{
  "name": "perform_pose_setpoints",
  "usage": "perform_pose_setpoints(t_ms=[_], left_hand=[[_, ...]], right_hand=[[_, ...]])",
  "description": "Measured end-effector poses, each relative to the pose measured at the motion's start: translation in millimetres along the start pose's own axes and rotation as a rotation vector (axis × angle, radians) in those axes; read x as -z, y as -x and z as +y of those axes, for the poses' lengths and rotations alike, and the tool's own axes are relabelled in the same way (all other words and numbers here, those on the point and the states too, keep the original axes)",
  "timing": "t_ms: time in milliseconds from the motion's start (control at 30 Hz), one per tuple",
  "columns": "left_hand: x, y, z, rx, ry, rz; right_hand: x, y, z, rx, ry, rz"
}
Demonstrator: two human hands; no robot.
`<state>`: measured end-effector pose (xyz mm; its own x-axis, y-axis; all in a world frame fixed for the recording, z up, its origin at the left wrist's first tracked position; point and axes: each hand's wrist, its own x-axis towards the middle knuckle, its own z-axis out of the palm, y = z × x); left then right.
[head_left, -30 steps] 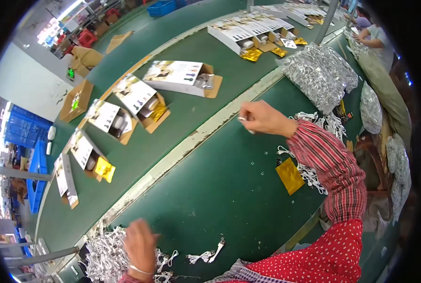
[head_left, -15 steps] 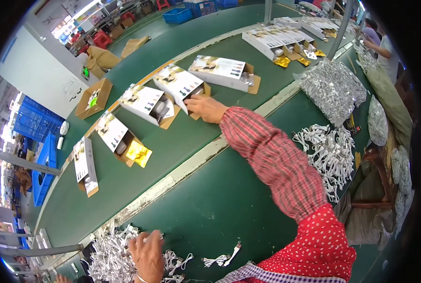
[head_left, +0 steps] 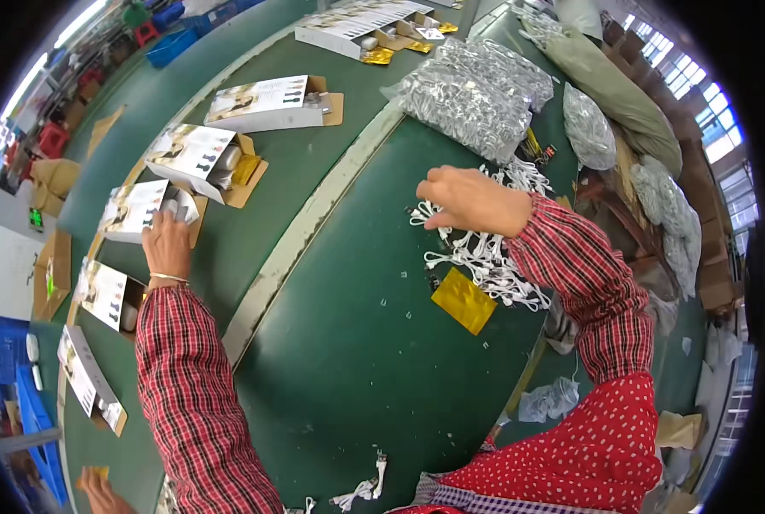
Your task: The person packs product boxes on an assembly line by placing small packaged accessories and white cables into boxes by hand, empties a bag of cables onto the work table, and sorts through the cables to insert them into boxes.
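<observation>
My left hand reaches across the green belt and rests at the open end of a printed white carton. Its fingers cover a white item inside, and I cannot tell whether they grip it. My right hand sits on a heap of bundled white cables on the green table. Its fingertips are closed on one white bundle at the heap's left edge. Both forearms wear red plaid sleeves.
More open cartons lie in a row along the belt. Silver bags are piled beyond the cables. A yellow foil packet lies beside the heap, and a loose cable bundle lies near me. Another person's hand shows at the lower left.
My right hand has come back from a carton on the belt to the cable heap. My left hand left the cables at the lower left and reached out to a carton.
</observation>
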<state>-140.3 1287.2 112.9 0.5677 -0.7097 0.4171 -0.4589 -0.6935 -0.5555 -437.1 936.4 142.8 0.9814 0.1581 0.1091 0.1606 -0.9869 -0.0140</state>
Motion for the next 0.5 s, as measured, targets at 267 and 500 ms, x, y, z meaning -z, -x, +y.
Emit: perform_pose_setpoints(t_ms=[267,500], left_hand=[[45.2,2.1,13.7,0.158,0.068,0.150],[199.5,160.7,37.5,-0.127,0.775,-0.170]], right_hand=[[-23.0,-26.2,-30.9,0.182,0.145,0.136],[37.1,-51.9,-93.1,0.268,-0.601,-0.240]])
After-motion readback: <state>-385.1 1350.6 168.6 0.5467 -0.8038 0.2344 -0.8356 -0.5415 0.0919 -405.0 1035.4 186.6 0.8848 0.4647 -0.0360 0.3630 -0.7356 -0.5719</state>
